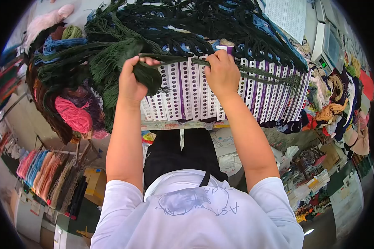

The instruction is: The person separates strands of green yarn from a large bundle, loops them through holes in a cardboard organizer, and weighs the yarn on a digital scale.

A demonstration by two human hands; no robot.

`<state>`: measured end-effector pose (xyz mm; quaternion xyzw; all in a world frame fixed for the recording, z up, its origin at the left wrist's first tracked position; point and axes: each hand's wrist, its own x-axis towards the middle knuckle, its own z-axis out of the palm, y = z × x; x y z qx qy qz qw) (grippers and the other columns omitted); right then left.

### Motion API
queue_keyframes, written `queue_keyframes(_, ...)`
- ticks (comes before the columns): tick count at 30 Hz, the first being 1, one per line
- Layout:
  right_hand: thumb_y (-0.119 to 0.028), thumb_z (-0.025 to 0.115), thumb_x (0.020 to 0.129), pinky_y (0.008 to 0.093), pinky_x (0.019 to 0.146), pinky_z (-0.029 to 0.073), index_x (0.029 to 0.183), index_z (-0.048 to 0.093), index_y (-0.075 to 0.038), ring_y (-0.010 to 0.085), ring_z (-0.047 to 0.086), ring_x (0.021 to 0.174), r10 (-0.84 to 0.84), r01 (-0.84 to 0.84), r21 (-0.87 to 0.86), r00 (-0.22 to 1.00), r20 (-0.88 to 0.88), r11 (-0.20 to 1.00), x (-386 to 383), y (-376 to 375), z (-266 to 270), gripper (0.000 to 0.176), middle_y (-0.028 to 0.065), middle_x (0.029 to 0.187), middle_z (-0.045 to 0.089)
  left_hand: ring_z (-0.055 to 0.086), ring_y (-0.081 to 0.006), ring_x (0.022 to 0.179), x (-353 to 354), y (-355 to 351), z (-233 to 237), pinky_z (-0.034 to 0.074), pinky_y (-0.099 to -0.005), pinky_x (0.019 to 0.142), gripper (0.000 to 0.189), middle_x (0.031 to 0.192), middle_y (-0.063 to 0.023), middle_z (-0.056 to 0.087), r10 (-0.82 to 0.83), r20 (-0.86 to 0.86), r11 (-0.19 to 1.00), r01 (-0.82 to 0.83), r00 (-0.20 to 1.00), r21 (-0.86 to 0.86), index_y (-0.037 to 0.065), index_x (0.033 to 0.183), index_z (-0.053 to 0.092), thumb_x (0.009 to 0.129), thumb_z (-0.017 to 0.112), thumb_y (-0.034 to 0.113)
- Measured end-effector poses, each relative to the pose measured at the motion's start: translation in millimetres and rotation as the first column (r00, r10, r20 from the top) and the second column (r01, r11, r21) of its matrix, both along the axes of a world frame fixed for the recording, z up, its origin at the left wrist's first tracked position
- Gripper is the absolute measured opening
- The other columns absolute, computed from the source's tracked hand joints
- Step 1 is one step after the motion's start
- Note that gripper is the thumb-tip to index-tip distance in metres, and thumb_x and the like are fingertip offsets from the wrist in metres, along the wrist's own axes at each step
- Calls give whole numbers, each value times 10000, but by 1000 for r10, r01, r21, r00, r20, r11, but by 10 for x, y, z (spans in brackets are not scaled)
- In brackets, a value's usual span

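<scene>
Dark green thread [178,58] stretches between my two hands above the table. My left hand [133,79] is closed around part of it, next to a large bundle of dark green skeins [108,62]. With fingers pinched, my right hand [223,71] grips the same strand, and loose ends trail away to the right. Beneath both hands lie rows of white and purple cards with punched holes [183,91]. Several carry dark threads looped at their far ends. The fingertips of my right hand partly hide the thread they hold.
Black and blue threads [220,25] cover the back of the table. A digital scale [326,54] and a printed sheet [284,16] are at the back right. Pink yarn [74,114] hangs at the left edge, mixed skeins [334,99] at the right. Racks of coloured yarn [50,174] stand lower left.
</scene>
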<state>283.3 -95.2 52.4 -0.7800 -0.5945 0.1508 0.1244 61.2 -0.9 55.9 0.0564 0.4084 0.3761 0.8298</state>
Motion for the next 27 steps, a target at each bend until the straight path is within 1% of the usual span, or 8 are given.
queue_keyframes(5,-47,636,666,394,780,414,808,586,-74,282,547,874,60,-64,261,998,23,963,-9,53,147,152,52,897,575,622,-260,906,338,-161,71,512,-351,771,125,1159,-205,575,-236,200,971,223,951,90,41,964,599,864,535,79)
queue_keyframes(10,-42,590,701,401,722,445,877,520,-65,297,561,795,117,-48,264,960,-255,963,-50,37,170,191,83,824,570,540,-155,737,751,-242,-150,458,-280,640,171,839,-50,563,-462,-430,630,629,775,456,47,836,532,730,608,-63)
queue_keyframes(11,-39,591,700,407,717,452,892,513,-62,308,560,793,90,-15,225,940,-329,974,-60,27,156,208,90,825,567,481,-143,683,781,-261,-199,423,-292,610,185,774,-28,535,-309,-654,426,715,690,554,43,837,521,708,616,-50)
queue_keyframes(14,4,559,711,409,737,457,927,508,-53,326,555,841,71,-31,128,945,-320,991,3,36,-57,229,114,867,553,506,-139,703,731,-274,-90,429,-304,626,184,754,-32,545,-145,-796,464,751,588,471,45,834,522,710,637,-31)
queue_keyframes(15,25,548,712,398,749,457,941,513,-45,325,557,866,56,-43,51,952,-301,998,31,28,-156,242,121,895,553,526,-125,664,659,-153,3,444,-300,607,156,716,-15,554,139,-862,193,841,487,506,51,870,573,742,652,9)
queue_keyframes(17,32,533,714,408,748,456,936,500,-47,332,547,883,40,-35,22,956,-291,999,65,26,-294,238,127,904,530,529,-114,609,336,-153,105,453,-288,571,201,702,-5,564,-93,-686,658,561,722,502,52,981,612,784,647,46)
queue_keyframes(20,17,530,738,423,747,451,930,496,-53,349,539,878,-87,81,-31,939,-332,996,13,47,-277,207,136,900,528,473,-104,538,-393,180,562,423,-255,544,319,668,-5,500,-14,-623,909,269,782,318,30,1096,576,781,621,2)
queue_keyframes(27,-44,487,834,428,736,449,920,499,-49,359,530,861,-94,103,13,945,-314,995,11,56,-346,87,149,903,524,469,-96,573,-1050,1010,1151,429,-263,645,93,697,2,487,188,-493,915,31,849,402,99,825,492,897,551,106)
